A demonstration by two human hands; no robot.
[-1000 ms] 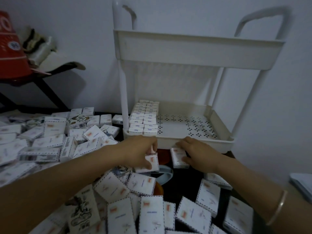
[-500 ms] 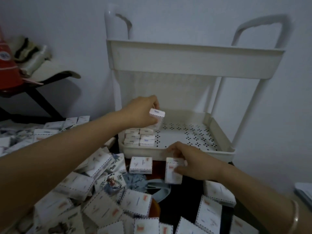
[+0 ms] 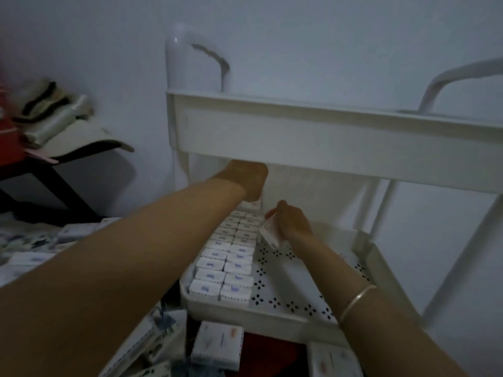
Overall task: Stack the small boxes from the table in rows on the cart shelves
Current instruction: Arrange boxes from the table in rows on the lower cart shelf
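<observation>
A white cart has a perforated lower shelf [image 3: 296, 278] and an upper shelf [image 3: 326, 137]. Two rows of small white boxes [image 3: 228, 257] run front to back along the lower shelf's left side. My left hand [image 3: 246, 180] reaches deep under the upper shelf to the far end of those rows, its fingers mostly hidden, with a box edge [image 3: 251, 205] just below it. My right hand [image 3: 291, 221] holds a small white box [image 3: 268, 234] tilted, just right of the rows, above the shelf floor.
Loose small boxes [image 3: 217, 344] lie on the dark table below the cart's front edge and to the left [image 3: 73, 232]. A dark side table with cloth and a red object [image 3: 54, 126] stands at far left. The shelf's right half is bare.
Both hands moved forward from the table into the lower shelf. The left hand carried its box to the far end of the rows; the right hand brought its box over the shelf.
</observation>
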